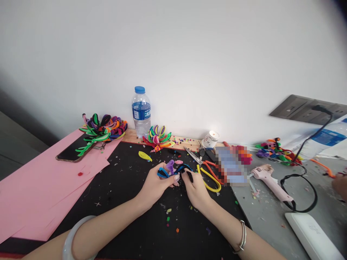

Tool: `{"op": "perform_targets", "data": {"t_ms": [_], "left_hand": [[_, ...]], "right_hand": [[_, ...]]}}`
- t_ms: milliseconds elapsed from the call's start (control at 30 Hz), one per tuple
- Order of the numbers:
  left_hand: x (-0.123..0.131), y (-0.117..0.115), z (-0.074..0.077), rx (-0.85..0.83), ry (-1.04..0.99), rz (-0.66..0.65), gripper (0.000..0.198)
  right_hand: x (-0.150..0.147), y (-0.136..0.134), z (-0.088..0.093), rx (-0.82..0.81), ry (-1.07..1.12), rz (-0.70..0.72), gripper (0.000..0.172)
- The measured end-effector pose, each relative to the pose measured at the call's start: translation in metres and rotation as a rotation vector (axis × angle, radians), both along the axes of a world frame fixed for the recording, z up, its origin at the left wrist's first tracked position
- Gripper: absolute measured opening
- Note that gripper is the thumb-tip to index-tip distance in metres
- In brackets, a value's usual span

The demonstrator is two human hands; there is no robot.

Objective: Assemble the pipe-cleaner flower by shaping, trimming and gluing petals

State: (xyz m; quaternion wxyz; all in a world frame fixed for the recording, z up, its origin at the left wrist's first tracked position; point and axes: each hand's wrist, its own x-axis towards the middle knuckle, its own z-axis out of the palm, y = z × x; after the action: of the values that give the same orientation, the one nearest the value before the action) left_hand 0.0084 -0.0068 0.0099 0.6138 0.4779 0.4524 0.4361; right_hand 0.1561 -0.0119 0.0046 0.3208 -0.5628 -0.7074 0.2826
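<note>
My left hand (157, 186) and my right hand (195, 189) meet over a black mat (130, 202), both pinched on a small pipe-cleaner piece (173, 169) with blue, purple and pink loops. The left fingers grip its blue and purple side. My right fingers close on its dark right end. A yellow pipe-cleaner loop (145, 156) lies just behind it on the mat. Yellow-handled scissors (208, 177) lie to the right of my right hand.
Pink paper (40, 180) and a phone (71, 152) lie at left. Finished pipe-cleaner flowers (104, 129) (157, 137), a water bottle (141, 112) and a lit candle (210, 139) line the wall. A pink glue gun (271, 182) with its black cable, more pipe cleaners (276, 151) and another person's hand (341, 186) are at right.
</note>
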Motion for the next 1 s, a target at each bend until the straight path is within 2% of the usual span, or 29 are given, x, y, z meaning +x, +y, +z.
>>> {"op": "perform_targets", "data": {"t_ms": [167, 367, 533, 800, 1000], "left_hand": [[-0.001, 0.000, 0.006, 0.029, 0.031, -0.002, 0.016], [-0.001, 0.001, 0.002, 0.038, 0.054, 0.013, 0.015], [-0.002, 0.000, 0.000, 0.078, 0.075, 0.009, 0.014], [-0.004, 0.000, 0.004, 0.193, 0.163, -0.011, 0.014], [-0.005, 0.001, -0.002, 0.155, 0.118, -0.020, 0.013]], "right_hand": [[0.008, 0.001, 0.001, 0.056, -0.107, -0.034, 0.030], [0.008, 0.005, -0.009, 0.088, -0.242, -0.091, 0.034], [0.006, 0.007, -0.009, 0.081, -0.226, -0.068, 0.031], [0.007, 0.007, -0.006, 0.038, -0.164, -0.027, 0.028], [0.011, 0.008, -0.002, 0.014, -0.109, 0.004, 0.032]]}}
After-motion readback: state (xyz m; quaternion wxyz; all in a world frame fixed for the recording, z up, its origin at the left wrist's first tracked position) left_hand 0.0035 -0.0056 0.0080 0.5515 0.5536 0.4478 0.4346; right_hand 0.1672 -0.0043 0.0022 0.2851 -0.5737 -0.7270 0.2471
